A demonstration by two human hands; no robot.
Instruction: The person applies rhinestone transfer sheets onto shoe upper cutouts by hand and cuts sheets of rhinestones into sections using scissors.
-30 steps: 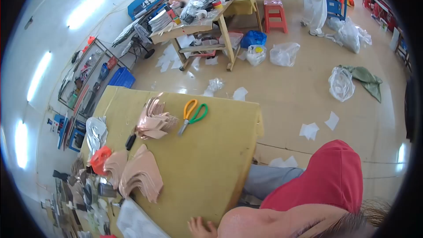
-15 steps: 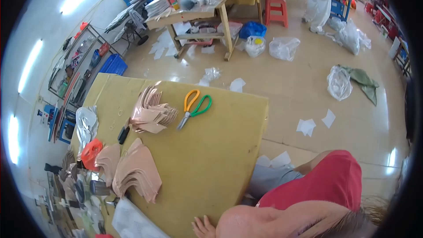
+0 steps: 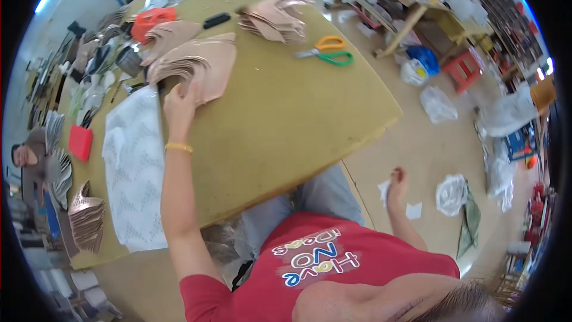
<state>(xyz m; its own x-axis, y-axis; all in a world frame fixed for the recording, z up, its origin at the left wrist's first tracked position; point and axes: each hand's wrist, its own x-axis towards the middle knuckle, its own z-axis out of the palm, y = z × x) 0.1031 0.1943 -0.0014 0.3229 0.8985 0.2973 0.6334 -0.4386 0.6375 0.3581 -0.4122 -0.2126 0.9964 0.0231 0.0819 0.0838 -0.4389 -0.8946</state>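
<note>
My left hand (image 3: pixel 180 104), with a yellow band (image 3: pixel 179 147) on its wrist, is at the near edge of a fanned stack of pinkish-beige leather-like pieces (image 3: pixel 211 65). Its thumb and fingers close on that edge, and some fingertips are hidden. Off the table's right side, my right hand (image 3: pixel 398 188) hangs over the floor with curled fingers and nothing visible in it. A smaller pile of similar pieces (image 3: pixel 173 36) lies behind the gripped stack. Another shiny bundle (image 3: pixel 274 19) sits farther right, beside scissors (image 3: pixel 328 52) with orange and green handles.
The table (image 3: pixel 286 119) has a yellowish cover. On it are a black object (image 3: pixel 216 20), an orange-red bag (image 3: pixel 154 22), a white perforated sheet (image 3: pixel 134 173) and a red block (image 3: pixel 80 142). Another person (image 3: pixel 30 158) is at the far left. Plastic bags (image 3: pixel 439 104) lie on the floor.
The view has turned down and left, bringing both arms into sight. My left hand now grips the pinkish-beige stack; earlier only one hand showed, resting near the table's front edge.
</note>
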